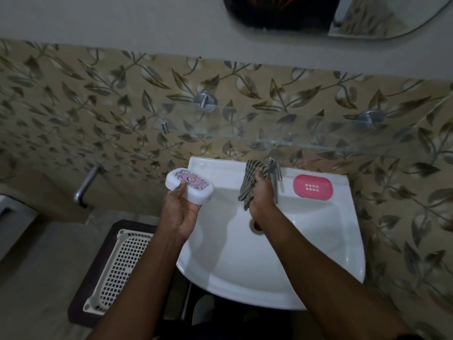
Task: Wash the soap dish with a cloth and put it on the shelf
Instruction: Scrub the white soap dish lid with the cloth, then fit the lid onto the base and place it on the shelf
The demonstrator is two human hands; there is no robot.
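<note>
White soap dish (193, 185) — left fingers (182, 190) grip | striped cloth (247, 190) — right fingers (260, 179) grip, tips hidden

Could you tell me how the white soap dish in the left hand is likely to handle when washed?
The white soap dish looks like smooth moulded plastic, so probably stiff, and slippery once wet. The left hand pinches it by one edge alone, suggesting it is light. Its broad, low shape should sit steady on the glass shelf rather than roll.

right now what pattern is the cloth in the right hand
The cloth is striped dark and pale, best in head view.
</note>
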